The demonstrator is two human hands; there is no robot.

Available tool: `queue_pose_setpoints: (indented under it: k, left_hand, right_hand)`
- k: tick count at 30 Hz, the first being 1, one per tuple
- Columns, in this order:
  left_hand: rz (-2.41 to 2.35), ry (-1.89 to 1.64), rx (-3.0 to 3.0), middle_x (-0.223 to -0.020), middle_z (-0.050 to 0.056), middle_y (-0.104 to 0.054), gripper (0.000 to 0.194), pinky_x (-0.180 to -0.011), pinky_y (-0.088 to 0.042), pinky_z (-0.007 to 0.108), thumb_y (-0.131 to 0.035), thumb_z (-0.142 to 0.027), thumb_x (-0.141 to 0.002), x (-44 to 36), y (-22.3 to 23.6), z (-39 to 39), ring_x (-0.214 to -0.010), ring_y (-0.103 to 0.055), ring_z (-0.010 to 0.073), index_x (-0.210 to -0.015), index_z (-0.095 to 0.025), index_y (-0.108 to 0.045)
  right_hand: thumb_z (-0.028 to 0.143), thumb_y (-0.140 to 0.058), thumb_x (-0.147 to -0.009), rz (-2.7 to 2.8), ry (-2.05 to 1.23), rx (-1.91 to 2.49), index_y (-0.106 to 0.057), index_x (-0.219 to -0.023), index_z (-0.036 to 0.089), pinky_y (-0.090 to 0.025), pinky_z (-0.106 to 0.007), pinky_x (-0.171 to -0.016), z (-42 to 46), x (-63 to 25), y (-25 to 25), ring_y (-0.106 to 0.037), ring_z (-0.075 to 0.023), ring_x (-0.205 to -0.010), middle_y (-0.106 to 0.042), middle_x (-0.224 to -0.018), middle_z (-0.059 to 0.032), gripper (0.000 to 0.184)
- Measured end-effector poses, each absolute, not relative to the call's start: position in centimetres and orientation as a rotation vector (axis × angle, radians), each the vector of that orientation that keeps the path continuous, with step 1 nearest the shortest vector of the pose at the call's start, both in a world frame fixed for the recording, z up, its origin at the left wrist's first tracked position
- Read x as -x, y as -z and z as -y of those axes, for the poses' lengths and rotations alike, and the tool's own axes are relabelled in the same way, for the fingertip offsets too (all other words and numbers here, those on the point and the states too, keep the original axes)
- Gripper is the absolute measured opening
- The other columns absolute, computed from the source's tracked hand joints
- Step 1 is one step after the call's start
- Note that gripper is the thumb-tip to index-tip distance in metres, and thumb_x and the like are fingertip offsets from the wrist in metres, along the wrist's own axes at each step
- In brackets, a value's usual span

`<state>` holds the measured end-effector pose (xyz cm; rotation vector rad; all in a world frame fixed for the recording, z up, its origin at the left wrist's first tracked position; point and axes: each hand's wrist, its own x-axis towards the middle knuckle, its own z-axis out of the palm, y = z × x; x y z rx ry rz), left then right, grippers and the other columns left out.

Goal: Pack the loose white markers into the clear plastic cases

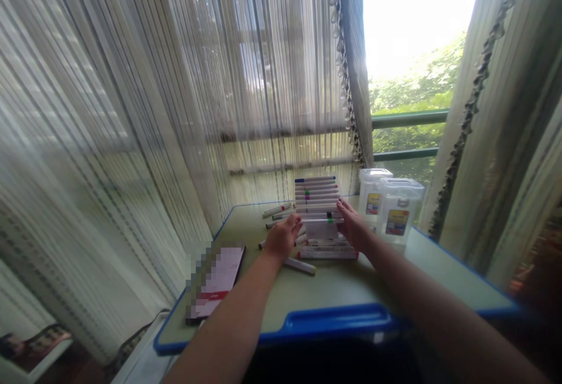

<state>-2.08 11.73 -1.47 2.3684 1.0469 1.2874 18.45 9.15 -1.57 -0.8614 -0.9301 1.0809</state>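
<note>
Markers [315,197] near boxes [401,199], labels [397,222] illegible

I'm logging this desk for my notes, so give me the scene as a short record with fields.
left hand: fingers at the left side of the stacked markers
right hand: at their right side
loose markers: on the table around the left hand
containers: two, clear, labelled, right of the markers
table: pale, blue-edged
background: striped sheer curtains, bright window, greenery outside
</note>
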Motion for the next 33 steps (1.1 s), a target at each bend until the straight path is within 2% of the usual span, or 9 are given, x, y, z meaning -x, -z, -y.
queue_pose_setpoints:
  k: [6,8,11,14,19,23,26,29,33]
  left_hand:
    - [-1.120,-1.361,-2.371,-0.071,0.004,-0.065,0.018,-0.065,-0.043,0.025,-0.051,-0.034,-0.088,2.2,1.1,-11.3,-0.064,-0.060,0.0171,-0.086,-0.022,-0.065]
    - [-1.138,-1.294,-2.452,-0.079,0.004,-0.068,0.017,-0.065,-0.044,0.025,-0.056,-0.035,-0.085,2.2,1.1,-11.2,-0.062,-0.059,0.0155,-0.090,-0.022,-0.065]
    - [-1.171,-1.208,-2.568,-0.086,0.004,-0.069,0.014,-0.068,-0.045,0.026,-0.062,-0.029,-0.081,2.2,1.3,-11.3,-0.061,-0.059,0.0145,-0.093,-0.022,-0.064]
    - [-1.194,-1.157,-2.645,-0.087,0.004,-0.069,0.011,-0.073,-0.046,0.026,-0.059,-0.023,-0.084,2.2,1.5,-11.5,-0.071,-0.063,0.0163,-0.094,-0.023,-0.063]
    - [-1.301,-1.051,-2.719,-0.097,0.006,-0.068,0.014,-0.076,-0.047,0.026,-0.052,-0.025,-0.089,2.0,1.4,-11.2,-0.085,-0.065,0.0186,-0.101,-0.023,-0.060]
    - [-1.456,-1.026,-2.773,-0.119,0.011,-0.059,0.021,-0.075,-0.050,0.030,-0.046,-0.023,-0.091,1.6,1.4,-10.8,-0.086,-0.065,0.0200,-0.109,-0.022,-0.056]
    - [-1.435,-1.165,-2.848,-0.130,0.014,-0.048,0.019,-0.084,-0.051,0.036,-0.048,-0.018,-0.089,1.4,1.6,-11.0,-0.101,-0.060,0.0238,-0.106,-0.019,-0.057]
    - [-1.301,-1.292,-2.942,-0.126,0.016,-0.047,0.015,-0.096,-0.046,0.043,-0.049,-0.014,-0.087,1.5,1.8,-11.4,-0.113,-0.053,0.0268,-0.099,-0.017,-0.058]
    - [-1.306,-1.321,-3.031,-0.120,0.012,-0.051,0.014,-0.095,-0.046,0.043,-0.047,-0.014,-0.089,1.8,1.8,-11.8,-0.110,-0.052,0.0254,-0.098,-0.018,-0.057]
  right_hand:
    - [0.043,-0.061,-0.079,0.865,-1.121,0.878,-0.055,-0.120,0.030,-0.045,-0.022,-0.044,-9.3,-18.5,1.7,-0.061,-0.0130,-0.060,-0.068,-0.100,-0.0021,0.044]
    - [0.042,-0.063,-0.078,0.842,-1.140,0.855,-0.056,-0.119,0.030,-0.046,-0.023,-0.045,-9.3,-18.4,1.6,-0.062,-0.0135,-0.061,-0.069,-0.099,-0.0016,0.043]
    - [0.043,-0.063,-0.078,0.853,-1.145,0.836,-0.056,-0.115,0.030,-0.045,-0.023,-0.045,-9.4,-18.4,1.6,-0.063,-0.0140,-0.061,-0.069,-0.096,-0.0009,0.040]
    - [0.043,-0.064,-0.077,0.859,-1.142,0.827,-0.055,-0.114,0.029,-0.045,-0.023,-0.046,-9.5,-18.4,1.7,-0.062,-0.0138,-0.059,-0.070,-0.091,-0.0002,0.040]
    - [0.044,-0.063,-0.078,0.894,-1.149,0.795,-0.055,-0.115,0.030,-0.046,-0.024,-0.047,-9.8,-18.6,2.1,-0.063,-0.0144,-0.059,-0.069,-0.088,-0.0001,0.041]
    - [0.047,-0.062,-0.078,0.905,-1.127,0.817,-0.055,-0.116,0.033,-0.047,-0.024,-0.047,-10.0,-18.8,2.4,-0.061,-0.0135,-0.057,-0.068,-0.089,0.0009,0.041]
    - [0.045,-0.063,-0.078,0.889,-1.130,0.810,-0.056,-0.114,0.033,-0.046,-0.022,-0.046,-10.1,-18.8,2.5,-0.058,-0.0113,-0.055,-0.068,-0.090,0.0017,0.039]
    - [0.043,-0.064,-0.077,0.856,-1.141,0.850,-0.058,-0.115,0.033,-0.042,-0.020,-0.042,-10.0,-18.6,2.4,-0.055,-0.0095,-0.050,-0.067,-0.085,0.0024,0.040]
    - [0.043,-0.064,-0.077,0.866,-1.144,0.872,-0.057,-0.117,0.031,-0.041,-0.021,-0.042,-9.9,-18.7,2.4,-0.055,-0.0106,-0.048,-0.067,-0.080,0.0014,0.043]
